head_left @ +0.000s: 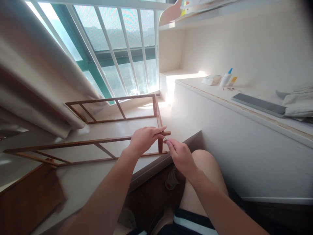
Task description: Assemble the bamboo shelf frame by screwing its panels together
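A brown wooden frame (100, 141), with two ladder-like sides joined by crosspieces at its right end, lies on its side across the pale surface. My left hand (144, 138) grips its near right corner, the fingers around the end of a rail. Just right of that, my right hand (180, 154) pinches a thin metal rod (165, 139), perhaps a hex key, whose tip meets the corner joint close to my left fingertips. My fingers hide most of the rod and the joint.
A brown wooden panel (31, 195) sits at lower left. The white shelf ledge (259, 122) on the right holds a white bottle with a blue tip (225, 79), a yellow-capped item (233, 80), a dark flat slab (260, 103) and crumpled cloth (299, 101). A curtain (36, 71) hangs beside the barred window (117, 49).
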Demonstrator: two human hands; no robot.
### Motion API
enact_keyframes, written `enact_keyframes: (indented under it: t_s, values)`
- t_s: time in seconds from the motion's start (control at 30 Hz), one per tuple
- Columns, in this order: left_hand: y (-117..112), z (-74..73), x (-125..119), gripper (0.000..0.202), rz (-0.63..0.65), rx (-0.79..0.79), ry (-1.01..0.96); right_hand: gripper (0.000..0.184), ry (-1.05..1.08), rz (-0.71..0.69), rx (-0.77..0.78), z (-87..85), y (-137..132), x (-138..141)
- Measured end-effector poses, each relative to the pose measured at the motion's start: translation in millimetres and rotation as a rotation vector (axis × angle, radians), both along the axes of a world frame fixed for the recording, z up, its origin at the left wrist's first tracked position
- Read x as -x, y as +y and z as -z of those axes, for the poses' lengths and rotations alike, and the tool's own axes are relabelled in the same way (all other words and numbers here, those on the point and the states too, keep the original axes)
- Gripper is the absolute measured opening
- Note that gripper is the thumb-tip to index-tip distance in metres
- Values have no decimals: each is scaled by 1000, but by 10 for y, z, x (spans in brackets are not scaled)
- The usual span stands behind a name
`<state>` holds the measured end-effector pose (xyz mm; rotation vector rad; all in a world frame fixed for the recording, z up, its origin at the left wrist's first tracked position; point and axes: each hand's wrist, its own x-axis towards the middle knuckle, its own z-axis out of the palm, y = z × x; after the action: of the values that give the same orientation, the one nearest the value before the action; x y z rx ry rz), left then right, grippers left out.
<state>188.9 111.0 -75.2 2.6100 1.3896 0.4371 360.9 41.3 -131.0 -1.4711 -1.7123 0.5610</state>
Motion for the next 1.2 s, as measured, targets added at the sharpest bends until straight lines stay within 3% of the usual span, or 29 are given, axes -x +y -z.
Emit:
enact_keyframes:
  t_s: [0.23, 0.33, 0.5, 0.7, 0.83, 1.03, 1.2]
  values:
    - [-11, -21, -3, 38, 15, 14, -1, 31, 29, 37, -22, -9, 5, 51]
    - [2, -12, 10, 39, 36, 21, -4, 30, 139, 66, 8, -4, -3, 117]
    - [17, 5, 29, 41, 66, 7, 15, 31, 745, -4, 292, 7, -33, 339]
    - [2, 7, 42, 41, 69, -29, 33, 15, 1509, -228, 548, -176, -81, 462]
    - [2, 20, 45, 41, 66, -52, 50, 14, 1744, -378, 614, -239, -84, 378]
    - [-8, 28, 37, 42, 54, -83, 81, 31, 2132, -492, 606, -196, -104, 406]
    - [-20, 12, 34, 43, 49, -71, 78, 39, 2218, -549, 590, -131, -113, 447]
